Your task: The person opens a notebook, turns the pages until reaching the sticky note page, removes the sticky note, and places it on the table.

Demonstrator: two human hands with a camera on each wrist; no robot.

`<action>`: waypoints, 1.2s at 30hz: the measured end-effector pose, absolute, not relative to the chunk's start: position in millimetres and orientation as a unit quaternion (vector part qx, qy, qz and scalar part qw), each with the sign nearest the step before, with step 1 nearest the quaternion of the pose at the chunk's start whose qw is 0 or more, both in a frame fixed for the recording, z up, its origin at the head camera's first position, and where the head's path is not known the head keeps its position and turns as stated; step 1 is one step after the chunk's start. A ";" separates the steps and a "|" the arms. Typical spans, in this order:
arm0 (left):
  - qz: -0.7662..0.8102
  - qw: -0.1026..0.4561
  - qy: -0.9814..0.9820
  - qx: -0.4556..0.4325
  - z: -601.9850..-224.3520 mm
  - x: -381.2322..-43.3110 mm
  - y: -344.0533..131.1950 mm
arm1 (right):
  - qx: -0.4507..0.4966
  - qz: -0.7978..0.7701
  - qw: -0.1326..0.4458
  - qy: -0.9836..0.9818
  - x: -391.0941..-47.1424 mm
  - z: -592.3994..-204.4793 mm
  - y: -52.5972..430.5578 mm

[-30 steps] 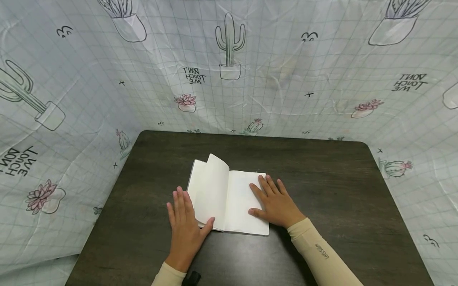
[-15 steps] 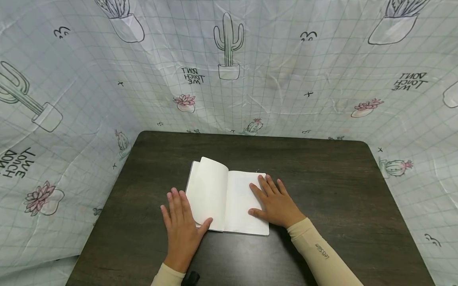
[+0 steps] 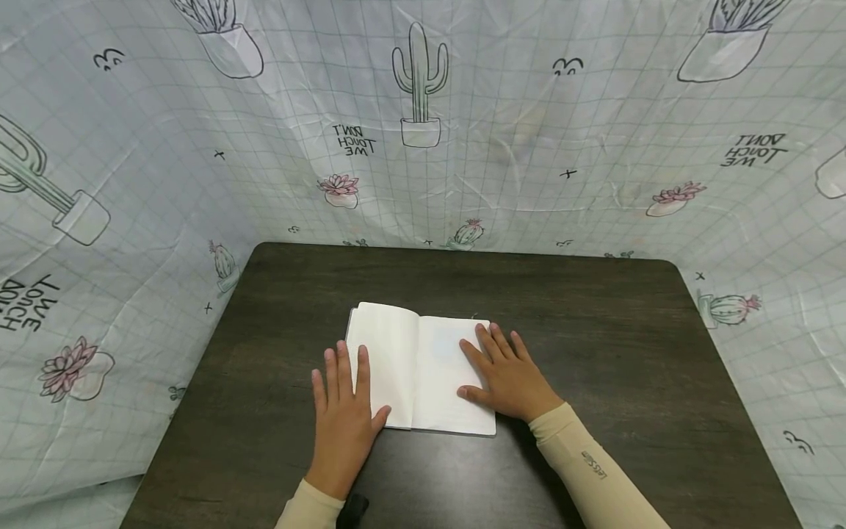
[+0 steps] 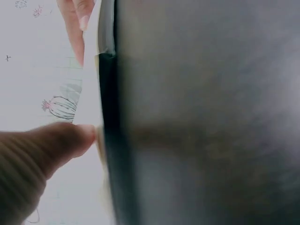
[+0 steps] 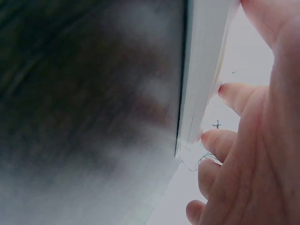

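A notebook (image 3: 432, 375) with blank white pages lies spread on the dark table. Over the outer edge of its left page rests my left hand (image 3: 346, 419), fingers straight and apart, thumb at the page's lower edge. The left wrist view shows that thumb (image 4: 70, 140) touching the page beside the dark cover edge. My right hand (image 3: 509, 375) lies with spread fingers on the outer part of the right page. From the right wrist view, its fingertips (image 5: 227, 91) meet the top of the thick page block (image 5: 204, 70).
The dark wooden table (image 3: 595, 323) has rounded far corners. A white grid cloth (image 3: 502, 147) with cactus drawings hangs behind it and at both sides. A small black object (image 3: 352, 508) shows beside my left wrist.
The raised left page has come down flat to the left. My left hand has shifted its fingers onto that page, forefinger spreading from the others. My right hand has stayed put.
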State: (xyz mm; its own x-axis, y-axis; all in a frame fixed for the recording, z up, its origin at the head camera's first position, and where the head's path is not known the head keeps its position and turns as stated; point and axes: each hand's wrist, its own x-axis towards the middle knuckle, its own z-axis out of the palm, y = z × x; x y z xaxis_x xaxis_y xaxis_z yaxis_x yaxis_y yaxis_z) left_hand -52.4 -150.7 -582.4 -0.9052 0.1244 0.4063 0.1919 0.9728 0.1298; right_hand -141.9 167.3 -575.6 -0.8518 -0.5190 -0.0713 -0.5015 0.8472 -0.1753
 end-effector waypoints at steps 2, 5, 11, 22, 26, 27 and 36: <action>-0.076 0.191 -0.973 -0.106 -581.0 -55.9 -149.5 | -0.266 -0.077 0.057 0.959 -142.1 -576.6 167.7; -0.067 0.185 -0.969 -0.148 -579.1 -61.1 -148.3 | -0.264 -0.076 0.061 0.960 -142.3 -578.6 168.5; -0.061 0.163 -0.959 -0.226 -574.3 -67.8 -141.6 | -0.260 -0.072 0.061 0.961 -142.1 -580.0 168.9; -0.027 0.123 -0.954 -0.274 -566.8 -70.5 -127.7 | -0.256 -0.065 0.057 0.963 -140.5 -576.1 167.1; -0.032 0.123 -0.953 -0.275 -568.9 -70.7 -128.0 | -0.257 -0.062 0.057 0.963 -140.9 -576.1 167.1; -0.035 0.120 -0.954 -0.274 -569.6 -70.7 -128.2 | -0.258 -0.060 0.056 0.963 -141.2 -576.2 167.2; -0.042 0.071 -0.963 -0.256 -572.0 -72.0 -128.0 | -0.256 -0.057 0.059 0.963 -141.8 -575.9 167.7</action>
State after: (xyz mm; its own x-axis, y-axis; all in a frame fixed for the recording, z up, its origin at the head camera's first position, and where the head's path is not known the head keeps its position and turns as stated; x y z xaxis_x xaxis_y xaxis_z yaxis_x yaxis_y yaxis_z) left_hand -72.0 -128.0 -572.0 -0.8585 0.4878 0.1583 0.4996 0.8651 0.0436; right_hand -141.8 167.7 -575.9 -0.8618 -0.5001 -0.0850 -0.4866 0.8623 -0.1404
